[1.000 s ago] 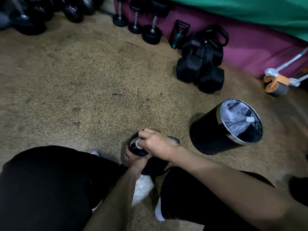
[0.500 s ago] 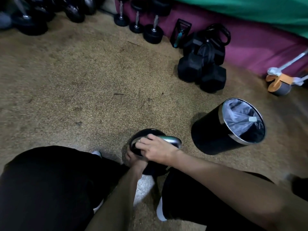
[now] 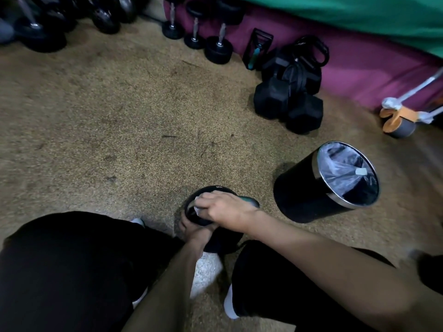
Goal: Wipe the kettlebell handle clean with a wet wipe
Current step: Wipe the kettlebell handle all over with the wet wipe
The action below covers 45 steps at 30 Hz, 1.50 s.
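— Grip first: what has the right hand (image 3: 225,208) got?
— Its fingers are curled over a white wet wipe (image 3: 198,209), pressing it onto the kettlebell handle (image 3: 249,202) at the lower middle of the frame. Only a corner of the wipe shows past the knuckles.
— And the left hand (image 3: 191,227)?
— Just below, fingers curled round the near side of the kettlebell (image 3: 221,244). Most likely it steadies the weight while the other hand rubs. The right wrist hides part of that grip.
— Why so low?
— The kettlebell sits on the floor (image 3: 119,140) between the person's knees, so both arms reach it easily.
— The bin (image 3: 302,197)?
— Just right of the kettlebell and not touching it, with its liner open. Handy, I'd judge, for dropping the used wipe. Wiping looks underway, not finished.
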Tool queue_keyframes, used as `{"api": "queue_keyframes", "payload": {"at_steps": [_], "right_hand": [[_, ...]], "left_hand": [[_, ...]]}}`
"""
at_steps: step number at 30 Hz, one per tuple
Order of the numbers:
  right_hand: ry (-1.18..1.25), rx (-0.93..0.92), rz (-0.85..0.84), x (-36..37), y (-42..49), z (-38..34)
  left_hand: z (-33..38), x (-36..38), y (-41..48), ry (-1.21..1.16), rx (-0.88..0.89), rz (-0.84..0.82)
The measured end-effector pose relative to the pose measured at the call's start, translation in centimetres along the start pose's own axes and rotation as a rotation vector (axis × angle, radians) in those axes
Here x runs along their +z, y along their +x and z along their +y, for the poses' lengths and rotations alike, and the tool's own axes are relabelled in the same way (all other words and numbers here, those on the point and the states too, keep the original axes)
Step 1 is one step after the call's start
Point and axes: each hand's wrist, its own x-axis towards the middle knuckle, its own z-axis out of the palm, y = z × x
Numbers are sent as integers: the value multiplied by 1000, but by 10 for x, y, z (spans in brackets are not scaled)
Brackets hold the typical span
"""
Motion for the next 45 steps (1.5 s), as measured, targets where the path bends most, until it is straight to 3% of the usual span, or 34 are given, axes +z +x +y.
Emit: {"api": "queue_keyframes", "payload": {"at_steps": [5,11,14,17,24,31,45], "right_hand": [[343,217,28,-17,1,15],[413,208,-37,-22,10,14],[516,324,18,-21,17,19],[542,420,-51,-24,16,29],[630,466,-76,-29,20,30],[452,404,-170,-39,23,29],[584,397,-170,-32,27,38]], "left_hand": [[3,-1,-4,-27,9,12],[6,-5,-10,-79,30,-16],[8,-7,-15,-85,53,-29],[9,-9,-16,-65,33,-37],[8,-9,-18,-81,38,-33],[9,-9,-17,-99,55,-53],[0,-8,-7,-125,35,-59]]}}
